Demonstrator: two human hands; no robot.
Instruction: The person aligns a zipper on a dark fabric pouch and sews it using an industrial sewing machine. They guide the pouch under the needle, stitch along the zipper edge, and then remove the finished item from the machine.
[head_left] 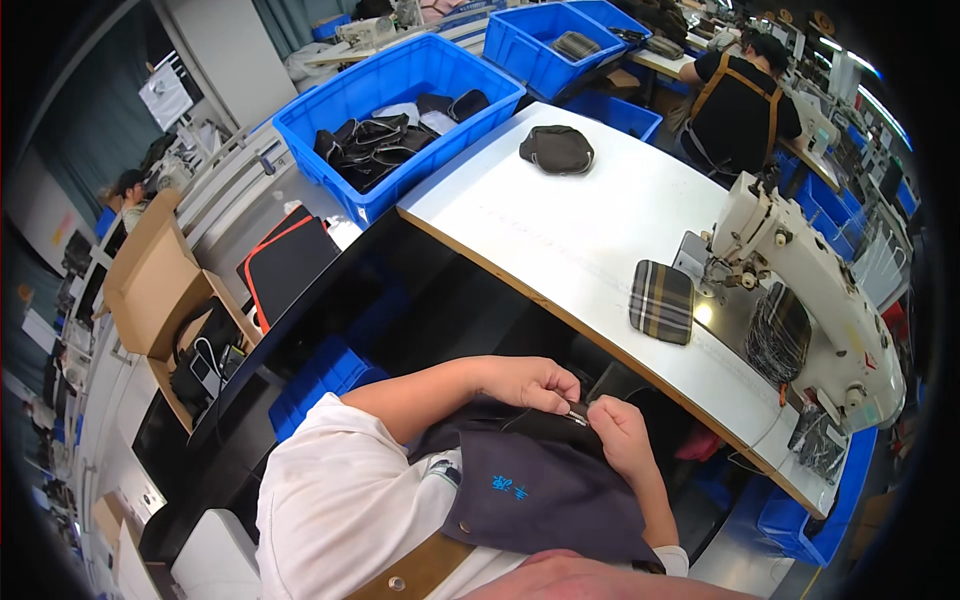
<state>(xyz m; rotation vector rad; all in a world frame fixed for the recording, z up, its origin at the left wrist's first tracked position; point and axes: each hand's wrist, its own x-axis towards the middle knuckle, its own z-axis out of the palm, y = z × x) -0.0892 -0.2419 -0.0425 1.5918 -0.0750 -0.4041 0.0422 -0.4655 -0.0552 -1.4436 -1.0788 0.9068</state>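
Just above my lap, in front of the table's edge, my left hand (535, 383) and my right hand (617, 425) come close together. Both are closed in a pinch on a small dark fabric pouch (577, 412), with a short light zipper part showing between the fingertips. Most of the pouch is hidden by my fingers and blends into the dark apron (540, 490). On the white table (480, 200) a plaid pouch (662, 302) lies beside the sewing machine's (800, 270) needle area. A plain dark pouch (556, 149) lies farther back.
A blue bin (400, 110) of dark pouches stands at the table's far left end. Stacked plaid pieces (778, 335) lie under the machine arm. At left are an open cardboard box (160, 290) and a black red-edged panel (290, 262). A co-worker (740, 105) sits at the back right.
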